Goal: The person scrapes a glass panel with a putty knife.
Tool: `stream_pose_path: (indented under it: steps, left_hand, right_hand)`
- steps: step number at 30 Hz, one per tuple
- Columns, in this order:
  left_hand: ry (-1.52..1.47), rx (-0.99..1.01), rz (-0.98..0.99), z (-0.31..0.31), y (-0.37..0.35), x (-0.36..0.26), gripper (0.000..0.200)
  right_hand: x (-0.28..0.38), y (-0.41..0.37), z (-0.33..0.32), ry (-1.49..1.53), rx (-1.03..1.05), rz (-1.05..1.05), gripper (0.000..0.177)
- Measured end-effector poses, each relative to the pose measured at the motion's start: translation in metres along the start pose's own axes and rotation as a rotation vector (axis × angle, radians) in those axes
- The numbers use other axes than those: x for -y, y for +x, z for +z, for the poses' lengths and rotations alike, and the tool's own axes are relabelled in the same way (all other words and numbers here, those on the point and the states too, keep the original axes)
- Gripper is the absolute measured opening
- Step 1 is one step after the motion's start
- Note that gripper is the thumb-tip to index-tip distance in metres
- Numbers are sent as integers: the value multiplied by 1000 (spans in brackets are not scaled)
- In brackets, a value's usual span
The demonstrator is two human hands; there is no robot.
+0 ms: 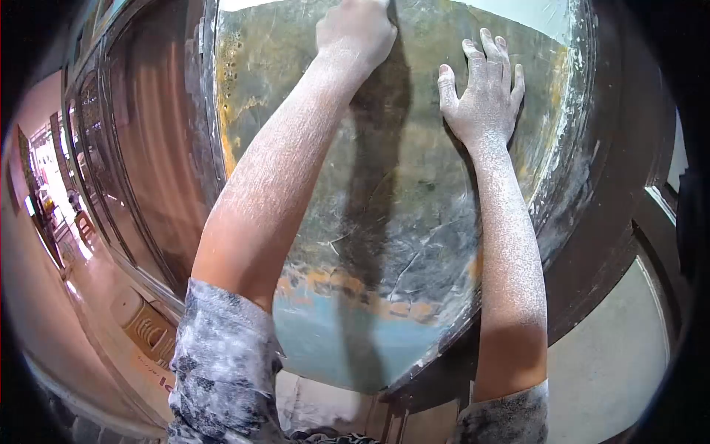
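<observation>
A wall panel (429, 214) stands in front of me, its surface mottled olive-brown and grey with scraped patches. At the top edge of the view, my left hand (356, 31) is against the upper panel with its fingers curled in. What it holds, if anything, is hidden from me. My right hand (484, 96) lies open on the panel to the right, fingers spread and palm down. White dust coats both hands and forearms. A dark shadow runs down the panel below my left hand.
Brown framed glass panels (148, 126) stand on the left. Dark wooden framing (592, 244) with a pale panel (614, 355) borders the right side. A printed cardboard box (148, 333) is low on the left. Farther left, a bright room holds a chair (85, 226).
</observation>
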State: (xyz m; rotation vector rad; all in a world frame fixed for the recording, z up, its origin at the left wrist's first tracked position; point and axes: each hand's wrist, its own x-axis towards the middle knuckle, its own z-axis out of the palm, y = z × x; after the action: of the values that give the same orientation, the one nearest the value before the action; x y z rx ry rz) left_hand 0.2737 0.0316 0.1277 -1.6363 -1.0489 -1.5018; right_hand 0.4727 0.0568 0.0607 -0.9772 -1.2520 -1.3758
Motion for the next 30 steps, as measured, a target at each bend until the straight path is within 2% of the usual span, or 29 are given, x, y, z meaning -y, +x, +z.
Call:
stream_pose_path:
  steps: [1, 3, 6, 7, 8, 10, 11, 12, 15, 18, 19, 20, 23, 26, 27, 28, 30]
  left_hand:
    - [-2, -3, -1, 4, 12, -4, 58]
    - [89, 203, -151, 10, 32, -11, 44]
    - [84, 89, -97, 12, 17, -20, 36]
    - [81, 198, -156, 4, 11, -25, 46]
    - [86, 198, -155, 5, 2, -23, 46]
    - [95, 135, -55, 14, -17, -14, 53]
    - [48, 45, 1, 12, -25, -14, 48]
    - [49, 43, 2, 9, -26, -14, 48]
    - [48, 158, -57, -5, -28, -18, 70]
    - [-72, 80, -10, -19, -35, -24, 69]
    - [-47, 169, -87, -12, -26, -18, 65]
    - [-52, 169, -88, -7, -23, -11, 65]
    - [-349, -159, 119, -2, -25, 0, 53]
    - [-431, -166, 117, -9, -19, -2, 56]
    - [-542, -313, 223, -12, -19, -6, 53]
    - [-556, -312, 223, -15, -17, -10, 53]
    - [-729, -190, 98, -14, -10, -16, 48]
  right_hand:
    - [0, 0, 0, -2, -2, -3, 51]
    - [1, 0, 1, 24, -18, 6, 51]
    - [0, -1, -1, 17, 1, 2, 52]
    - [0, -1, 0, 21, 2, 5, 52]
    - [0, -1, 0, 19, 2, 3, 52]
    - [0, -1, -1, 18, 1, 7, 52]
    - [0, -1, -1, 19, -3, 3, 51]
    - [1, 0, -2, 20, -6, 0, 51]
    - [-1, -1, -2, 8, -3, 0, 51]
    - [2, 1, -2, 17, -10, 0, 52]
    - [2, 1, -3, 11, 2, 2, 52]
    - [2, 0, -4, 2, 13, 5, 52]
    - [3, -1, -5, -47, 30, -6, 51]
    - [5, -1, -14, -131, 77, -17, 51]
    - [4, 4, -21, -135, 125, -55, 51]
    - [1, 8, -29, -141, 177, -94, 51]
    - [10, 24, -54, -169, 274, -102, 48]
